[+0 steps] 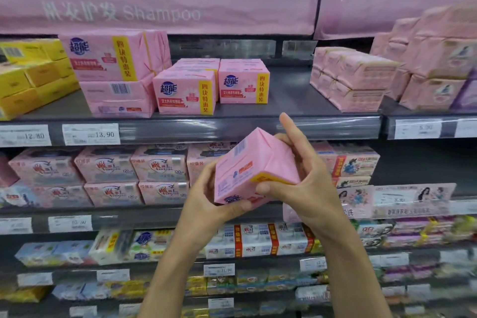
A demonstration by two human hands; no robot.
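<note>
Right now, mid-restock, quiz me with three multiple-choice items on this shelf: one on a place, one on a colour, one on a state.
1. Where is the pink pack? A. in the air before the shelf edge; B. lying on the floor; C. inside a basket.
2. What colour are the packs at far left of the upper shelf? A. green; B. yellow; C. black.
3. How is the pink pack held? A. by no hand; B. by one hand; C. by the left hand and right hand.
Key: 1 A, it is lifted in front of that edge; 2 B, their wrappers are plainly yellow; 3 C, both thumbs press its faces.
</note>
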